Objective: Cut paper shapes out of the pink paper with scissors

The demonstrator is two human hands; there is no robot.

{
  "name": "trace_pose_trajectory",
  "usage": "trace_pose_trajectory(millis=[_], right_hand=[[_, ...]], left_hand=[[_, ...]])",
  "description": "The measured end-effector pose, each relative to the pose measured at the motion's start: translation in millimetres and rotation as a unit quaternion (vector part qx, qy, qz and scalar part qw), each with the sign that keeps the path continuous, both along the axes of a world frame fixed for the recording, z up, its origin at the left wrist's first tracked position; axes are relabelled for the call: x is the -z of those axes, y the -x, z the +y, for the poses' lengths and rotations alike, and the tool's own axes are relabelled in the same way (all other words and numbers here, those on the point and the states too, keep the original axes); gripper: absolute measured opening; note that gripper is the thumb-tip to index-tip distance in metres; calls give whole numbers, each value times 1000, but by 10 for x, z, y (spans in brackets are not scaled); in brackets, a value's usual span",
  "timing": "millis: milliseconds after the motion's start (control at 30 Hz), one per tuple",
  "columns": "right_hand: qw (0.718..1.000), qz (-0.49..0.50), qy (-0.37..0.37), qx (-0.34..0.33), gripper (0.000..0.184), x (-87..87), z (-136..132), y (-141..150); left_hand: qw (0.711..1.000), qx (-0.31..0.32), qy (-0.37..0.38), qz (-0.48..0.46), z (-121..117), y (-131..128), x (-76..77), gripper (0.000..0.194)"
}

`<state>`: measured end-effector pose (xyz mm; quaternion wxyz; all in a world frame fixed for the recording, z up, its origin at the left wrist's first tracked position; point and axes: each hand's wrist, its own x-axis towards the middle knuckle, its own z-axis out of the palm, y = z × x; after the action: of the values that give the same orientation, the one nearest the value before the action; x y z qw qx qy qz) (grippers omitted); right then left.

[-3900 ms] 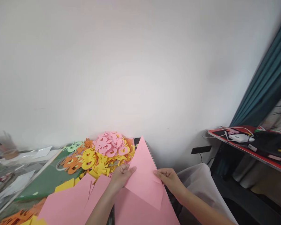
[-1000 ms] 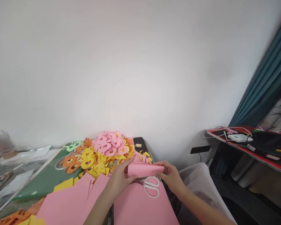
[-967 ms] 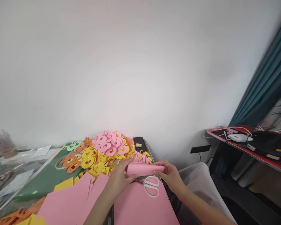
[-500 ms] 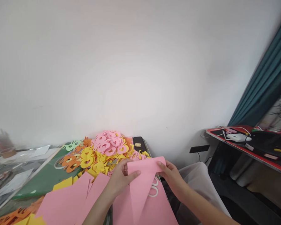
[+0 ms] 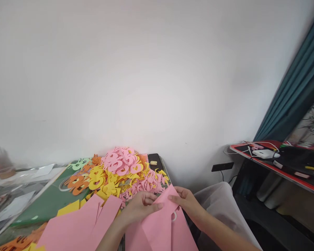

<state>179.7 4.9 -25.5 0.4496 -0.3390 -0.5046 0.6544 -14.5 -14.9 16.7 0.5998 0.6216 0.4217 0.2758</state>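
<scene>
Both hands grip a folded sheet of pink paper (image 5: 161,223), its pointed top corner standing between them. My left hand (image 5: 143,205) pinches its left edge, thumb on the front face. On the right edge, my right hand (image 5: 184,201) pinches it near the top with the thumb in front. Beneath lies more flat pink paper (image 5: 185,235). A white loop (image 5: 174,216), like a scissors handle, peeks out at the folded sheet's right; the rest is covered. Past the hands sits a heap of pink paper cutouts with heart-shaped holes (image 5: 121,160).
Yellow cutouts (image 5: 96,177), orange cutouts (image 5: 78,183) and small pink scraps (image 5: 146,184) spread over the green mat (image 5: 42,202). Larger pink sheets (image 5: 70,223) lie at the left. A black phone (image 5: 157,163) rests near the wall. To the right stands a red-edged table (image 5: 285,170).
The sheet's straight top edge has become a pointed corner as it was turned and folded. Both hands have moved slightly lower and closer together. More of the white loop is covered.
</scene>
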Motion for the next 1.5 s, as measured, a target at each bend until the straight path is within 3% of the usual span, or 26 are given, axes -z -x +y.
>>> trace_pose_trajectory(millis=[200,367,733,1000,1500], right_hand=[[999,-6,-14,30,24,-98,-39,-5],[998,-3,-7,60,29,-83,-15,-11],[999,-20,-6,29,30,-117,-57,-35],[1000,-20,-5,7,25,-24,-4,-43],[999,-28,-14,17,27,-63,-47,-12]], left_hand=[[999,-23,17,-19,-22,-123,45,35],[999,-44,5,4,-58,-186,31,38],[999,-23,-32,10,-21,-259,203,43],[998,-24,-46,31,-25,-240,220,45],[997,-12,-70,37,-25,-248,181,48]])
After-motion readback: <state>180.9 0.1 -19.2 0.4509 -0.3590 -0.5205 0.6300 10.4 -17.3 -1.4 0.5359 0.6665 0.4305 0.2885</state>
